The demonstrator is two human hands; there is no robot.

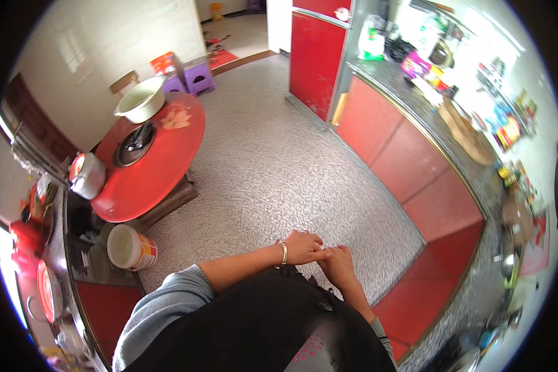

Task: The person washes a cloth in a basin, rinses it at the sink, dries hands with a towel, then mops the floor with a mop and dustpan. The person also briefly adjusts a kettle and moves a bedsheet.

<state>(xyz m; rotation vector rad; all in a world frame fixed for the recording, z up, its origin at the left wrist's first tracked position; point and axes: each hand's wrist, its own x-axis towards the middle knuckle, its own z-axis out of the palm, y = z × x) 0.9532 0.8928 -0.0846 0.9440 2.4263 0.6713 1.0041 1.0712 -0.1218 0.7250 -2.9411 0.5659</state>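
Observation:
Both of my hands meet in front of my body, above the speckled grey floor (pixel 260 153). My left hand (pixel 302 247), with a silver bangle at the wrist, lies with its fingers against those of my right hand (pixel 339 266). Something small and pale may be between the fingertips, but it is too small to tell. The grey sleeves are pushed up, and a black garment covers my front. A white plastic bucket (pixel 123 247) with an orange label stands on the floor to the left.
A round red table (pixel 167 172) on the left holds a pale basin (pixel 142 100), a dark round tray (pixel 124 156) and a metal pot (pixel 90 176). Purple stools (pixel 198 78) and a red refrigerator (pixel 318 56) stand farther off. A cluttered stone counter (pixel 386 88) curves along the right.

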